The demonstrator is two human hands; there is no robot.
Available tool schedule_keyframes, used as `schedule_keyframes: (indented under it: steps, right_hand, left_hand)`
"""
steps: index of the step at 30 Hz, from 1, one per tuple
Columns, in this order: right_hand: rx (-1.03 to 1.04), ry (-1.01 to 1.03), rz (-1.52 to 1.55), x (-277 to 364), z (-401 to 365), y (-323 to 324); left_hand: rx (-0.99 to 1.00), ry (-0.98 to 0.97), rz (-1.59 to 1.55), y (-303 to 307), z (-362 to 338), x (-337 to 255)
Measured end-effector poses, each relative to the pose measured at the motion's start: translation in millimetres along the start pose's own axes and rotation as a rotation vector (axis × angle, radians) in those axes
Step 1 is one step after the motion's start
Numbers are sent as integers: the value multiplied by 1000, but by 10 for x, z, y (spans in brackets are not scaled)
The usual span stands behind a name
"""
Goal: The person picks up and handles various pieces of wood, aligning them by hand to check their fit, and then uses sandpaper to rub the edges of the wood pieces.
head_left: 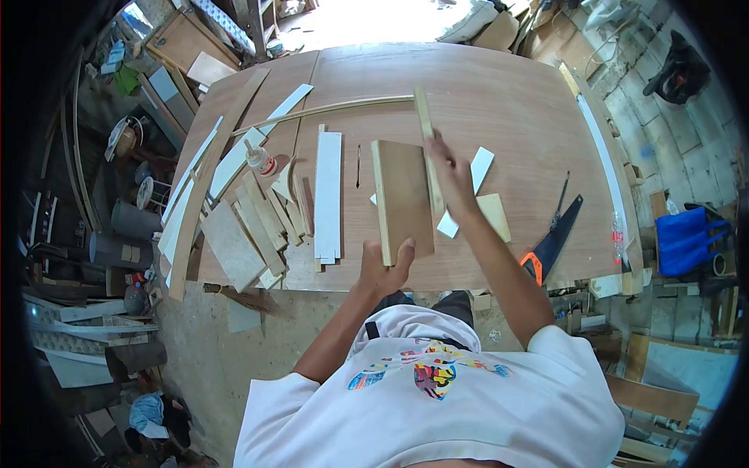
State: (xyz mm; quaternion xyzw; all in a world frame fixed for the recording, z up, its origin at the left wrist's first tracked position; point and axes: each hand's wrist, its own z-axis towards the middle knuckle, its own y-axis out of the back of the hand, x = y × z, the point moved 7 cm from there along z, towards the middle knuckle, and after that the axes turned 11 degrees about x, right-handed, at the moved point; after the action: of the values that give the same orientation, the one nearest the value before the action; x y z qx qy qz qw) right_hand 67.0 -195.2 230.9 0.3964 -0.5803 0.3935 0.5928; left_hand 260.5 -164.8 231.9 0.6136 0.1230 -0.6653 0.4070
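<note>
My left hand (pixel 385 265) is closed on the near end of a flat brown wooden panel (pixel 407 195) with a pale edge strip along its left side, tilted up over the table. My right hand (pixel 451 171) is wrapped round a narrow pale wooden strip (pixel 424 113), held upright along the panel's right side. Behind the right forearm lie a white strip (pixel 482 168) and a small pale board (pixel 494 217). A thin dark pointed tool (pixel 359 166) rests left of the panel, beside a long white board (pixel 328 195).
On the wooden table (pixel 515 93), a handsaw (pixel 560 238) with an orange handle lies at right beside a slim dark tool (pixel 562 195). A glue bottle (pixel 260 160) stands among several offcuts (pixel 261 210) at left. A long plank (pixel 214 179) overhangs the near left edge.
</note>
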Motion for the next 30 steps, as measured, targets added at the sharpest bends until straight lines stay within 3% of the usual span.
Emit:
schedule_keyframes:
  steps: [1, 3, 4, 6, 10, 13, 15, 17, 19, 20, 23, 30]
  right_hand:
    - [-15, -57, 127, -44, 145, 103]
    - [-31, -105, 256, -54, 199, 260]
    - [41, -106, 477, -4, 152, 257]
    - [211, -135, 827, -1, 53, 253]
    - [366, -151, 1080, 88, -441, 111]
    - [345, -171, 951, -24, -718, 22]
    - [169, -250, 630, -101, -851, 51]
    - [115, -279, 697, 9, -909, 41]
    - [265, -212, 626, -24, -862, -6]
    - [272, -198, 606, -38, -850, 2]
    - [231, -81, 520, -43, -803, 62]
    - [177, -68, 521, -141, -733, 179]
  left_hand:
    - [8, -7, 2, -34, -19, 8]
    - [-111, 173, -378, -32, -49, 237]
    - [-109, 172, -377, -28, -23, 200]
    - [-227, 360, -1018, -99, -21, 305]
    - [7, 191, -1365, -170, 51, 407]
    - [44, 206, -1447, -244, 46, 360]
    - [85, 200, -1453, -299, 26, 442]
    - [131, 195, -1463, -350, -16, 493]
    - [55, 303, -1269, -276, -78, 584]
    - [13, 353, -1316, -262, -124, 656]
    - [33, 357, -1248, -204, -139, 660]
    - [37, 370, -1206, -217, -151, 695]
